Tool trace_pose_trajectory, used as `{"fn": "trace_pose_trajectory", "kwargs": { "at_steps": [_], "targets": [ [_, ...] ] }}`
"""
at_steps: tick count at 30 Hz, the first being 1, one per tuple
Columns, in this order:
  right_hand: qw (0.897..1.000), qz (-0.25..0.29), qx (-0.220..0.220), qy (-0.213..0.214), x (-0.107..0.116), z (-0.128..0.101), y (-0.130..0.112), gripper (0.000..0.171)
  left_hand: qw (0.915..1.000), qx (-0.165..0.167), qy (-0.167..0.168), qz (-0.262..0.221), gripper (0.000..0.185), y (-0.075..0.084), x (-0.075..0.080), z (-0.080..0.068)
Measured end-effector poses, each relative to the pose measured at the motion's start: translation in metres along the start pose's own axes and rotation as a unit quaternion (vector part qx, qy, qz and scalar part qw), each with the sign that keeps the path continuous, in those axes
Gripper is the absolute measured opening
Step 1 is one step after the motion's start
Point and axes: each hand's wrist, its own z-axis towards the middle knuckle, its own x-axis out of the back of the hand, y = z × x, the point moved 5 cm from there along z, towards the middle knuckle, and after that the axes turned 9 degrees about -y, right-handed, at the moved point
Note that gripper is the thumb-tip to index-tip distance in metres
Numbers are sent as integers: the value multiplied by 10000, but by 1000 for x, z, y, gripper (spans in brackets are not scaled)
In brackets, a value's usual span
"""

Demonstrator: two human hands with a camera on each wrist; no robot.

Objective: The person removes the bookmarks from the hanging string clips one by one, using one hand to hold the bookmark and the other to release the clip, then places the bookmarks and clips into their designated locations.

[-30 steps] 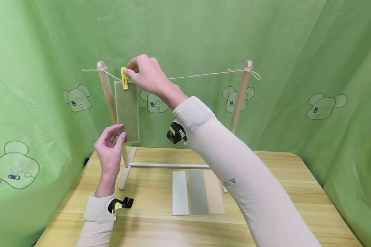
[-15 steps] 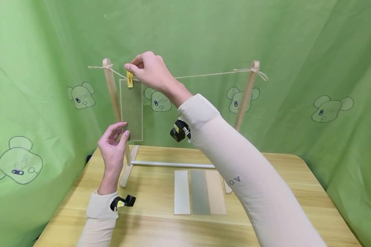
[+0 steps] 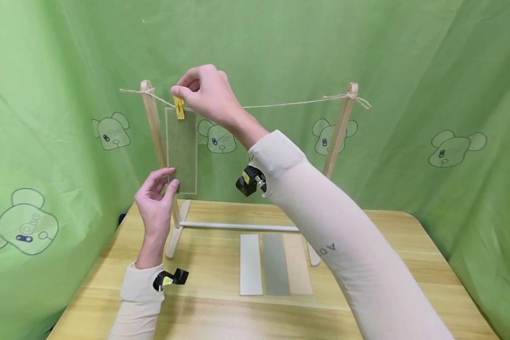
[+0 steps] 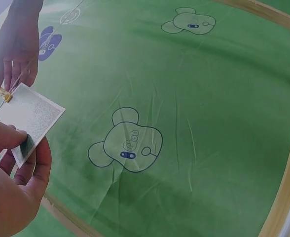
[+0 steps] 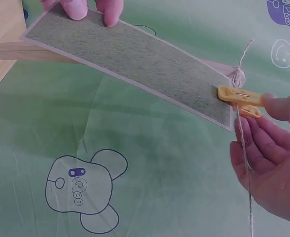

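Observation:
A green card (image 3: 181, 151) hangs from a twine line (image 3: 289, 102) strung between two wooden posts. A yellow clothespin (image 3: 179, 107) clips the card's top edge to the twine. My right hand (image 3: 180, 96) pinches the top of the clothespin with thumb and forefinger. In the right wrist view the clothespin (image 5: 238, 95) sits across the twine (image 5: 243, 148) on the card (image 5: 130, 64). My left hand (image 3: 170, 182) pinches the card's lower left corner. The left wrist view shows that corner of the card (image 4: 29, 121) between my thumb and fingers.
The wooden rack's left post (image 3: 154, 127) stands just beside the card; the right post (image 3: 339, 132) is far right. Three flat strips, white (image 3: 250, 264), grey (image 3: 275, 264) and tan (image 3: 297, 264), lie side by side on the wooden table (image 3: 386, 264). Green cloth surrounds it.
Both hands keep their holds on the clothespin and the card's corner. My right hand has risen slightly at the twine; the head view has shifted a little.

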Motion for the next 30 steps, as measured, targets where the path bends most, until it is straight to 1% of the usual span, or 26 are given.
{"fn": "trace_pose_trajectory", "kwargs": {
  "at_steps": [4,8,10,15,24,30],
  "targets": [
    [9995,5,112,290,3,-2,2,12,10000,-13,-23,-30,31,1,-4,0],
    [9987,169,90,466,6,-3,6,10,9999,-5,8,-101,30,0,-6,0],
    [9983,206,63,532,7,-3,7,10,10000,1,-4,-61,31,0,-6,0],
    [9972,262,48,693,8,-3,8,10,9999,8,-17,-100,31,-2,-6,0],
    [9951,324,123,923,9,-1,6,8,10000,38,31,-10,30,-2,-3,-2],
    [9929,652,198,974,10,-2,5,6,9999,29,55,78,32,-2,-2,-1]
  ]
}}
